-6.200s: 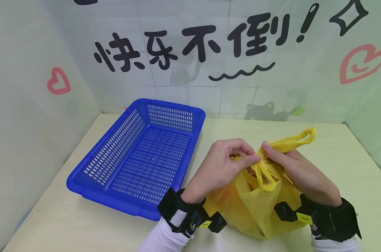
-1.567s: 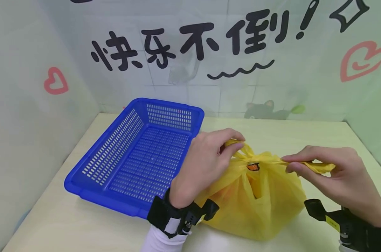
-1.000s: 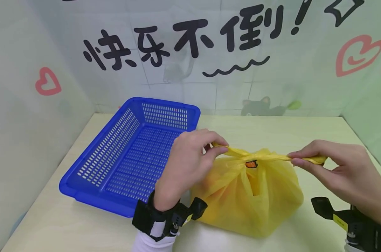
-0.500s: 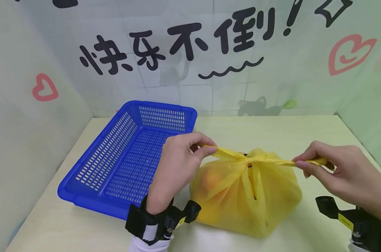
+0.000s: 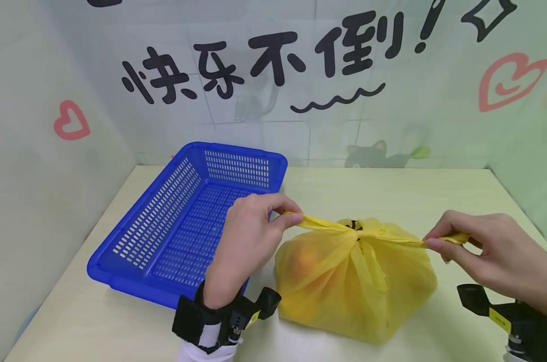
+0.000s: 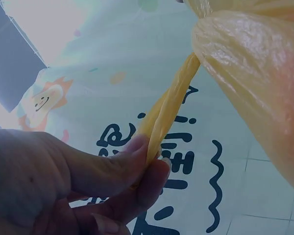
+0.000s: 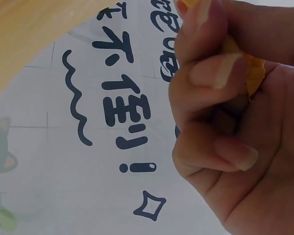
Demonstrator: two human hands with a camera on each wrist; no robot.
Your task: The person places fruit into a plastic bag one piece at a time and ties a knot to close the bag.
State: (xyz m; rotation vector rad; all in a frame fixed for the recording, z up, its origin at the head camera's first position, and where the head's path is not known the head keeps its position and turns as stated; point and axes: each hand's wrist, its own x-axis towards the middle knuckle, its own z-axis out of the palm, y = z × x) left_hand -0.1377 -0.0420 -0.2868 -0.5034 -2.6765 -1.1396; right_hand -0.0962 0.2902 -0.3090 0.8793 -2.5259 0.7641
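Observation:
A yellow plastic bag (image 5: 355, 286) sits full on the table, its neck drawn together in a knot at the top. Something orange shows dimly through its left side. My left hand (image 5: 251, 236) pinches one twisted handle between thumb and forefinger, and the left wrist view shows that handle (image 6: 169, 115) stretched taut. Out to the right, my right hand (image 5: 490, 246) pinches the other handle, whose end pokes out behind the fingers. In the right wrist view, curled fingers (image 7: 210, 88) hold a crumpled bit of yellow plastic. A small dark-marked part shows behind the knot.
A blue perforated plastic basket (image 5: 187, 296) stands left of the bag, partly behind my left hand. The pale wooden table (image 5: 133, 327) ends at a printed backdrop (image 5: 328, 136) behind, with side panels at left and right.
Earlier both hands were close together at the bag's gathered top. They have since moved apart, pulling the handles out sideways, and the knot has drawn tighter. The basket stays put.

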